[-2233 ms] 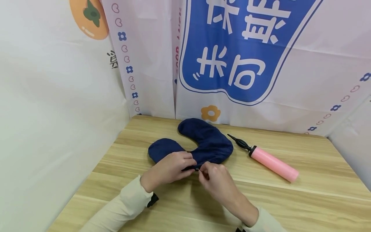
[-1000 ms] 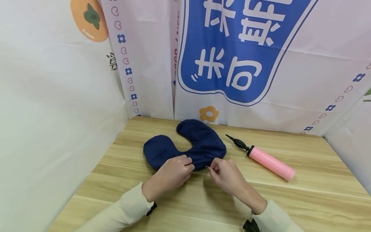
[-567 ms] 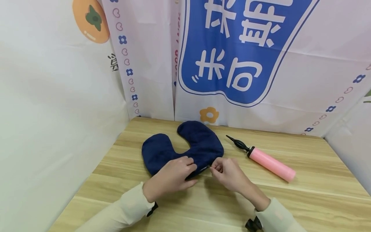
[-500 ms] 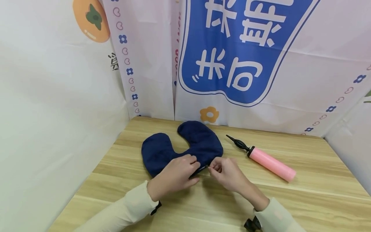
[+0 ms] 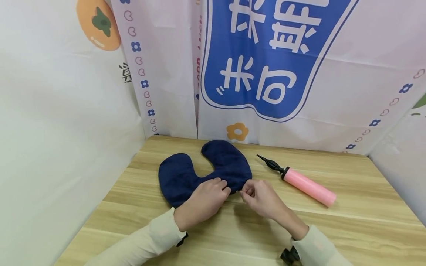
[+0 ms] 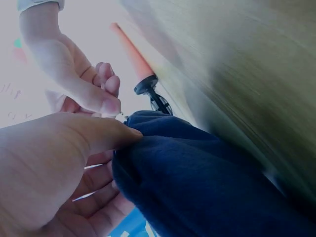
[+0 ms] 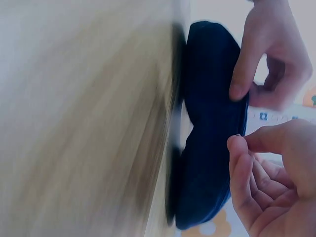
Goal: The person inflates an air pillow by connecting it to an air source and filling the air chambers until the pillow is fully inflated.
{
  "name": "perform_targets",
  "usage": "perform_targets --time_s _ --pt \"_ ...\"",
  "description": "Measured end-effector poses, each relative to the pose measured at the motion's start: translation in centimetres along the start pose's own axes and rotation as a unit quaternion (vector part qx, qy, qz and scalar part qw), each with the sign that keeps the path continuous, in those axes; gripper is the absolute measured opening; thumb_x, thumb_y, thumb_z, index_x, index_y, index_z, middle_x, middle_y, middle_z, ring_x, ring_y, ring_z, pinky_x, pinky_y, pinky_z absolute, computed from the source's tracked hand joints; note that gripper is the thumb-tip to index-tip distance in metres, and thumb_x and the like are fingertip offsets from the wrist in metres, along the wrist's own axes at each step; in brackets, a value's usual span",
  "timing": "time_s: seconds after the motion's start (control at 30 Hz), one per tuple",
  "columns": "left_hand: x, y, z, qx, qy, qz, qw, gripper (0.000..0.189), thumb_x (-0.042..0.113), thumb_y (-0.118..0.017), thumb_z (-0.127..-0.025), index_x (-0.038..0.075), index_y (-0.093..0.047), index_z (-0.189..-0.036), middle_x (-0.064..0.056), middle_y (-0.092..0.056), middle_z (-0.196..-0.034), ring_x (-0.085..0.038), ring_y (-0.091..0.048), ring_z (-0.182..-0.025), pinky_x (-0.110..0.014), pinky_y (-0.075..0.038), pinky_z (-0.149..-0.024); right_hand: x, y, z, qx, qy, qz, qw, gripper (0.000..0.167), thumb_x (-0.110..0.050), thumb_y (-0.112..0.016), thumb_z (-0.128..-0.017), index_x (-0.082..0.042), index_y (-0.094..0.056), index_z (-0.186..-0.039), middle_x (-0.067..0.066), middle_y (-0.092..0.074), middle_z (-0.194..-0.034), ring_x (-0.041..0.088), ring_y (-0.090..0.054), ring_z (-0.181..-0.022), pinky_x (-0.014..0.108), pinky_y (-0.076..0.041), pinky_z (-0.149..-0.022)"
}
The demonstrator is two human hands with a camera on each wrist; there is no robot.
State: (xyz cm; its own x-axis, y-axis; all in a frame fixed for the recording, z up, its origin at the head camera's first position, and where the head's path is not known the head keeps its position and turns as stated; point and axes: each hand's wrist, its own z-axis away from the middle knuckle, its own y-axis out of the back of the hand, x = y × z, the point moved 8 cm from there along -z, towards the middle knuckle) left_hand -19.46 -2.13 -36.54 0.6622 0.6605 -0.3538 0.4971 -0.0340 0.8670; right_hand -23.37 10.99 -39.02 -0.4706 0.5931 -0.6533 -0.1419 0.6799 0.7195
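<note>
So the right hand [image 5: 261, 197] has thumb and index finger pinched together on a tiny metal tab [image 7: 238, 135], looks like a zipper pull, right at the pillow's near edge. Just to its left, the left hand [image 5: 208, 197] has that same edge clamped, thumb on one side of the cloth and fingers round the other. The navy U-shaped pillow [image 5: 176, 177] lies just beyond both hands, its gap facing away from them, with one lobe out past the left hand and the other straight ahead. Off to the right of the right hand there's a pump [image 5: 309, 187], pink barrel, black nozzle angled toward the pillow but not touching it. Under everything is a wood-grain table [image 5: 359, 221], and well beyond the hands hangs a white printed backdrop [image 5: 349, 96] with a big blue patch.
</note>
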Motion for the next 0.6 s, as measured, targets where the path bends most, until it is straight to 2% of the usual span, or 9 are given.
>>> perform_targets --time_s 0.23,0.33,0.43,0.6 --pt "-0.7 0.6 0.9 0.02 -0.006 0.02 0.9996 0.011 0.014 -0.073 -0.1 0.015 -0.078 -0.09 0.003 -0.065 -0.082 -0.012 -0.053 -0.069 -0.024 -0.052 -0.064 2.3 0.8 -0.6 0.007 -0.043 0.004 0.999 0.012 -0.007 -0.073 -0.096 -0.006 -0.073 -0.085 -0.002 -0.073 -0.073 0.003 -0.061 -0.059 0.021 -0.052 -0.054" --pt "-1.0 0.8 1.3 0.033 -0.007 0.033 0.9989 0.012 0.011 -0.074 -0.099 0.015 -0.077 -0.088 0.003 -0.063 -0.08 -0.012 -0.05 -0.068 -0.024 -0.051 -0.064 2.4 1.0 -0.9 0.014 -0.036 0.017 0.9991 0.012 -0.009 -0.073 -0.096 -0.006 -0.074 -0.084 -0.003 -0.073 -0.072 0.002 -0.061 -0.058 0.02 -0.052 -0.054" --pt "-1.3 1.2 1.6 0.052 -0.008 0.04 0.9978 0.013 0.009 -0.075 -0.098 0.014 -0.076 -0.086 0.002 -0.062 -0.079 -0.013 -0.048 -0.068 -0.024 -0.05 -0.064 2.3 1.3 -1.2 0.037 -0.021 0.046 0.998 0.013 -0.009 -0.073 -0.095 -0.008 -0.075 -0.082 -0.006 -0.073 -0.07 0.0 -0.06 -0.058 0.019 -0.051 -0.055" --pt "-1.6 1.6 2.2 0.086 -0.009 0.045 0.9952 0.019 0.005 -0.076 -0.096 0.014 -0.073 -0.079 0.003 -0.059 -0.074 -0.011 -0.043 -0.064 -0.022 -0.046 -0.059 2.7 1.6 -1.5 0.056 -0.029 0.062 0.9961 0.012 -0.009 -0.075 -0.094 -0.009 -0.075 -0.081 -0.007 -0.072 -0.07 -0.001 -0.061 -0.06 0.018 -0.051 -0.056"
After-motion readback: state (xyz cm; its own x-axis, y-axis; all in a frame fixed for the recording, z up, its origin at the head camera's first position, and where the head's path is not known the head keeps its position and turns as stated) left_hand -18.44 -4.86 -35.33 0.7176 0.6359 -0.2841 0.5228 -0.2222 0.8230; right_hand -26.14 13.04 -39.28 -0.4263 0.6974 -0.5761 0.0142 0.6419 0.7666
